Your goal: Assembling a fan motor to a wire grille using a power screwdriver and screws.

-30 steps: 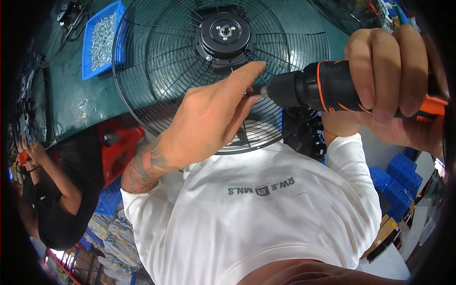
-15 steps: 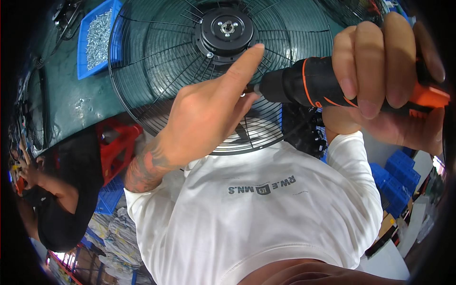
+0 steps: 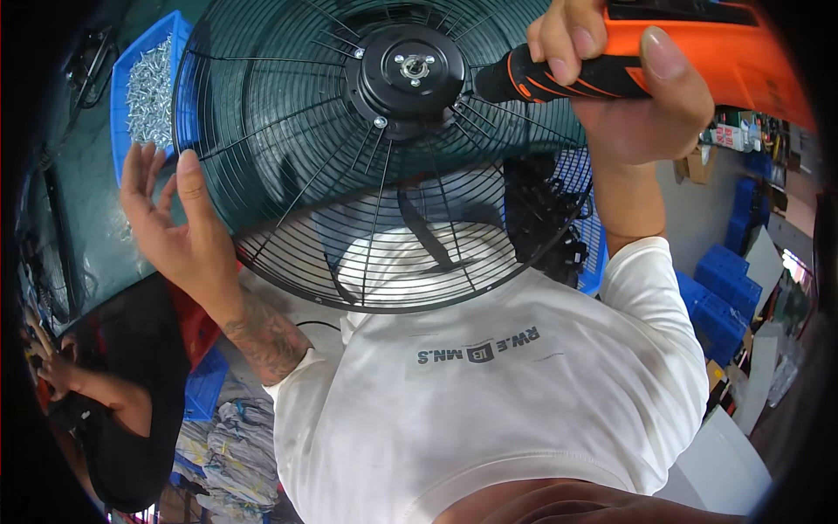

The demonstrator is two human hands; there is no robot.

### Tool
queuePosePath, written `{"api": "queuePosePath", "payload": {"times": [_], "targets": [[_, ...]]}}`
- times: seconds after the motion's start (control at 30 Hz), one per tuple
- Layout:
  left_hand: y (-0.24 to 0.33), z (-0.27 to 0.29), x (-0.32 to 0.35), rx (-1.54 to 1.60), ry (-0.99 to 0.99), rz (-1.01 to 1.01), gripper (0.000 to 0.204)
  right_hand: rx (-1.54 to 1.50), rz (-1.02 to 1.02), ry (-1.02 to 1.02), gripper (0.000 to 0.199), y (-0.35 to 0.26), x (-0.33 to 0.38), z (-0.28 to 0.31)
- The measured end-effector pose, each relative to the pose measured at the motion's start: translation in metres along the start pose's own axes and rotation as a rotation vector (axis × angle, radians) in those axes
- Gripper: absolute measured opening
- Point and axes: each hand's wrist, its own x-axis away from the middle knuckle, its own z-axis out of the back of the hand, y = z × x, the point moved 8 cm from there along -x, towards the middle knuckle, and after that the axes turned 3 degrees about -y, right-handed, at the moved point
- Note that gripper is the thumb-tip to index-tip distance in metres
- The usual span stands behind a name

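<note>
My right hand (image 3: 642, 109) is wrapped round an orange and black cordless screwdriver (image 3: 751, 57). The tool points left, its tip at the right edge of a round black fan motor (image 3: 406, 74). That motor sits in the middle of a black wire fan guard (image 3: 375, 308), which overhangs the table's near edge. Silver screws show in the motor's flange and around its shaft. My left hand (image 3: 183, 227) is open, fingers spread and holding nothing. It is beside the guard's left rim, just below a blue bin (image 3: 180, 33) of silver screws (image 3: 150, 92).
The green table (image 3: 96, 249) spreads to the left. A blue crate (image 3: 596, 262) with black parts stands under the guard's right side. Another person in black (image 3: 113, 437) is at lower left. Stacked blue crates (image 3: 720, 284) stand on the right, and plastic-wrapped bundles (image 3: 231, 454) at lower left.
My left hand has left the screwdriver's tip and moved left toward the screw bin, its fingers opening. My right hand has carried the screwdriver up to the motor's edge.
</note>
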Motion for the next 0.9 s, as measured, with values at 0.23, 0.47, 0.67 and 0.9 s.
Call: {"api": "queuePosePath", "payload": {"times": [0.23, 0.47, 0.67, 0.9], "targets": [[-0.046, -0.033, -0.002, 0.425, -0.235, 0.308, 0.054, -0.053, -0.054, -0.278, 0.053, 0.016, -0.015, -0.032], [-0.054, -0.032, -0.004, 0.463, -0.197, 0.346, 0.054, 0.201, -0.182, -0.422, 0.050, 0.009, -0.015, -0.037], [-0.057, -0.033, -0.005, 0.489, -0.191, 0.346, 0.056, 0.262, -0.149, -0.423, 0.048, 0.007, -0.012, -0.042], [-0.059, -0.032, -0.004, 0.506, -0.196, 0.344, 0.053, 0.241, -0.159, -0.430, 0.048, 0.011, -0.011, -0.040]]}}
